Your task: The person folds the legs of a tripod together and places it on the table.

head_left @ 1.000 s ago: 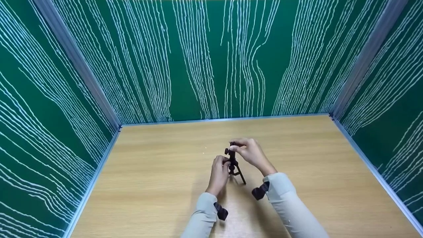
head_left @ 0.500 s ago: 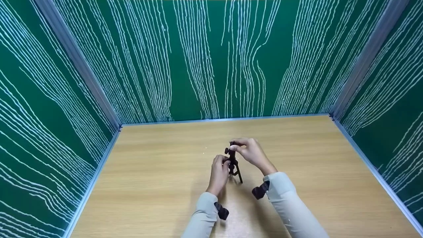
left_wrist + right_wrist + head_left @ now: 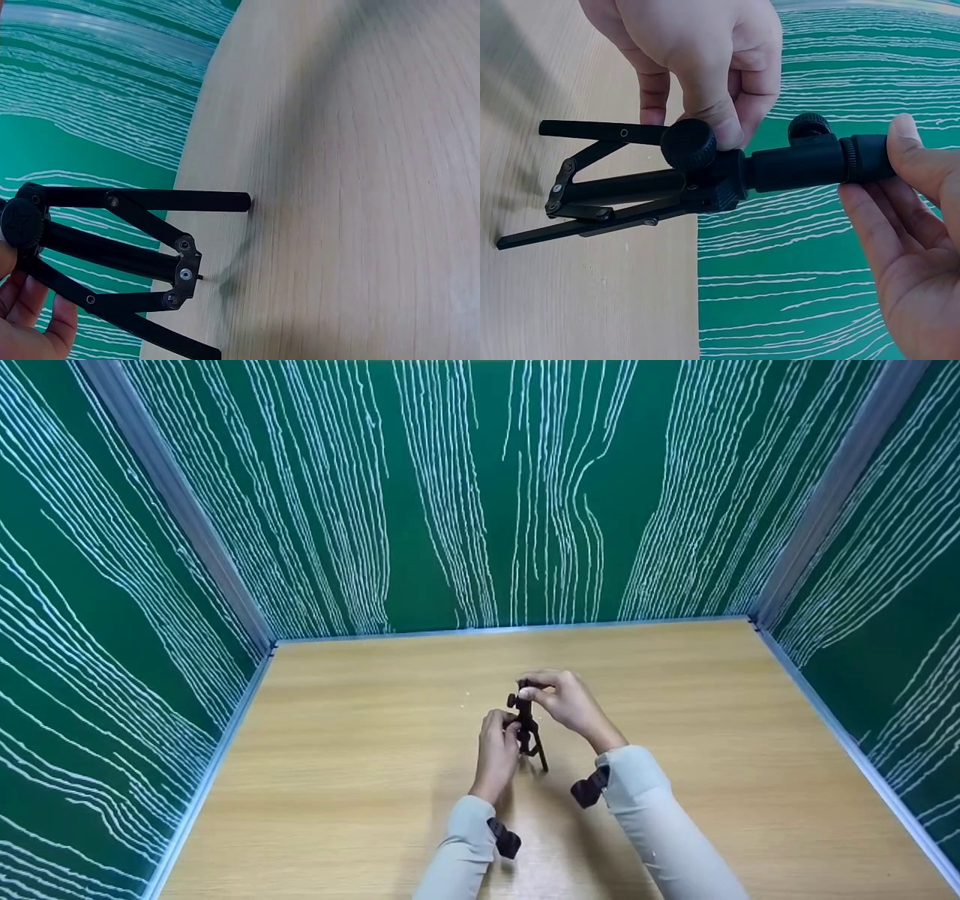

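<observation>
A small black tripod (image 3: 525,711) stands between both hands over the table, its legs partly spread. In the left wrist view, the legs and braces of the tripod (image 3: 112,251) reach toward the wood. My left hand (image 3: 496,750) grips it at the collar where the legs hinge, beside a round knob (image 3: 689,145). The thumb and fingers of my right hand (image 3: 930,240) pinch the top end of the column, above a ribbed ring and a second knob (image 3: 810,127). From the head view, the left fingers partly hide the hinge and the legs behind it.
The wooden table (image 3: 360,780) is bounded by green walls (image 3: 435,510) with wavy white lines. Pale metal strips edge it at the back and sides. Tiny white specks (image 3: 465,697) lie left of the tripod. Each wrist wears a small black camera (image 3: 589,787).
The tripod's visible right leg has swung left, closer to the column. Both hands keep their holds and have barely shifted.
</observation>
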Available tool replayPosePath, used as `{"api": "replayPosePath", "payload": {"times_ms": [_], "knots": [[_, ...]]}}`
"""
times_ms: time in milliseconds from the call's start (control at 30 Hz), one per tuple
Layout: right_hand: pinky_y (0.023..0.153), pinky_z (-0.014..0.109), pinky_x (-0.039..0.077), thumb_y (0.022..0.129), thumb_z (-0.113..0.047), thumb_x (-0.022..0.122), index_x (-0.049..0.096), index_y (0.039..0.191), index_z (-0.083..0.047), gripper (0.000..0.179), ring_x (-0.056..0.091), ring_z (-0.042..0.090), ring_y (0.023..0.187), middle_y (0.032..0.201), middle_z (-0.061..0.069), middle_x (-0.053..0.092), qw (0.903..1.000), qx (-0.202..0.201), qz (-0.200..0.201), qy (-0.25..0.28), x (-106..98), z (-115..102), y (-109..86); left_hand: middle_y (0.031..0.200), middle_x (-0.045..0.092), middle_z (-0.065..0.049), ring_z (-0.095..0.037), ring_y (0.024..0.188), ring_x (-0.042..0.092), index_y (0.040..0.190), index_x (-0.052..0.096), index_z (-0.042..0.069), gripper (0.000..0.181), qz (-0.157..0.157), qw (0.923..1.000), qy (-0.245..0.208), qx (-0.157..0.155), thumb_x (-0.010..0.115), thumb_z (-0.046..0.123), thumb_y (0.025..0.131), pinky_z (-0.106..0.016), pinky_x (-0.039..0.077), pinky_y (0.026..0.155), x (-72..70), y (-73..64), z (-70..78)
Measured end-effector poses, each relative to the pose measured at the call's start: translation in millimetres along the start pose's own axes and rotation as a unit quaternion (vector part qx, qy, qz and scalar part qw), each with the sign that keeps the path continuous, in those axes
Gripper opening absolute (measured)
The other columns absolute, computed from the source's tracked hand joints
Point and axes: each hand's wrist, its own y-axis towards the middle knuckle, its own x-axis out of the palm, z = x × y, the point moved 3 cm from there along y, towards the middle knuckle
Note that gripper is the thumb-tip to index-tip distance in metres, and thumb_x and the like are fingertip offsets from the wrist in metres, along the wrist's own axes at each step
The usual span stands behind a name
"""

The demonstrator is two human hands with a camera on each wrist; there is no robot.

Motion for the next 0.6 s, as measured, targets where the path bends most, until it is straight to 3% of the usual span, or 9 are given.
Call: {"api": "replayPosePath", "payload": {"times_ms": [367,600], "knots": [[0.089,0.045,0.054,0.086,-0.01,0.07,0.072,0.106,-0.002,0.022,0.067,0.031,0.101,0.106,0.015,0.072,0.9999,0.008,0.001,0.01,0.3,0.1,-0.9,0.093,0.059,-0.008,-0.018,0.089,0.055,0.095,0.058,0.001,0.004,-0.001,1.0,0.001,0.0,0.057,0.003,0.092,-0.029,0.049,0.079,-1.1,1.1,-0.1],[0.09,0.044,0.054,0.086,-0.01,0.069,0.071,0.109,-0.002,0.025,0.067,0.031,0.101,0.107,0.016,0.071,0.9996,0.015,0.003,0.024,1.8,2.4,-1.4,0.094,0.058,-0.008,-0.016,0.087,0.056,0.096,0.057,0.001,0.004,-0.014,0.9995,-0.027,-0.009,0.057,0.004,0.094,-0.023,0.051,0.073,-0.6,1.7,-4.7]]}}
